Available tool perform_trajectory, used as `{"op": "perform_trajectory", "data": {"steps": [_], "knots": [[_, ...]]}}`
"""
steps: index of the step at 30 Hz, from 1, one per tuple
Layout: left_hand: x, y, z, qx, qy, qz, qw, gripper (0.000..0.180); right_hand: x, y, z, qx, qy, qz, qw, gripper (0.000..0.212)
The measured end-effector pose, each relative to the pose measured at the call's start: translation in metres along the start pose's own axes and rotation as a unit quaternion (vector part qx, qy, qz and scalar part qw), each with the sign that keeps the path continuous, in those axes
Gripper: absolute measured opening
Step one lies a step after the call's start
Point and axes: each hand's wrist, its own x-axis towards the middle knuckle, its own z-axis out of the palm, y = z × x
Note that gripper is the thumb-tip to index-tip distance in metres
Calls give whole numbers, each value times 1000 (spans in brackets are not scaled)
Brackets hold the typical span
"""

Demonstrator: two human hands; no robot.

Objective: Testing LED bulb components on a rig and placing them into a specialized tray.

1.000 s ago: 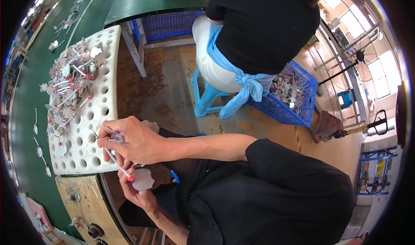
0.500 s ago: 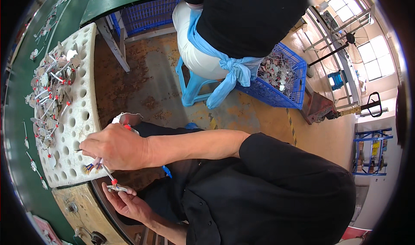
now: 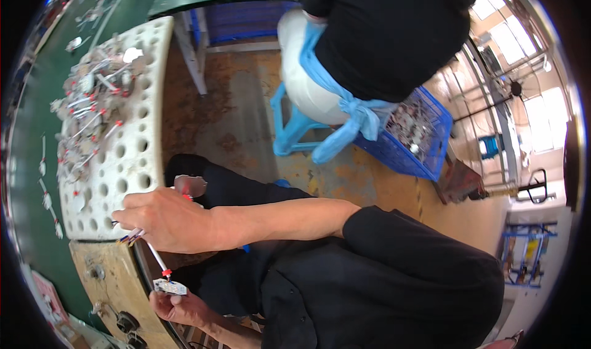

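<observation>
My right hand (image 3: 167,221) is closed in front of the white foam board, around a bundle of thin wires with coloured ends (image 3: 130,236). A short white cable (image 3: 157,258) runs down from it through a red collar (image 3: 167,273) to a small silvery plate-like part (image 3: 170,287). That part is pinched at its lower edge by my left hand (image 3: 184,311). Beyond my right wrist shows a grey flat piece (image 3: 192,185) with a red bit; whether the hand holds it is hidden.
Many similar cabled parts (image 3: 92,112) lie heaped on the holed foam board (image 3: 132,146), on a green table (image 3: 37,121). A wooden panel (image 3: 117,287) with knobs stands near. A person in black (image 3: 381,41) sits on a blue stool (image 3: 292,136) beside a blue crate (image 3: 409,158).
The view has shifted, so the bench and seated person appear farther right. My left hand is a little lower, and more of the white cable shows between my hands.
</observation>
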Motion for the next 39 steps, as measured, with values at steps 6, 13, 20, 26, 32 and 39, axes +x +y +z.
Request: {"op": "perform_trajectory", "data": {"steps": [6, 13, 20, 26, 32, 39], "knots": [[1, 25, 4, 29, 96, -15, 995, 44, 24, -16, 27, 14, -56, -9, 998, 13], [15, 37, -2, 54, 134, 18, 989, 31, 49, -26, 65, 42, -107, -60, 992, 19], [17, 41, -15, 27, 203, -30, 978, 5, 72, -35, 108, 78, -163, -72, 981, 15], [24, 63, 2, -113, 248, -58, 961, 21, 86, -48, 150, 37, -253, -81, 963, 23], [48, 59, 4, -118, 344, -49, 930, 23, 104, -40, 182, -59, -260, -113, 957, 23], [68, 41, -17, -51, 324, -31, 944, 20, 135, -21, 203, -178, -373, -118, 903, 18]]}}
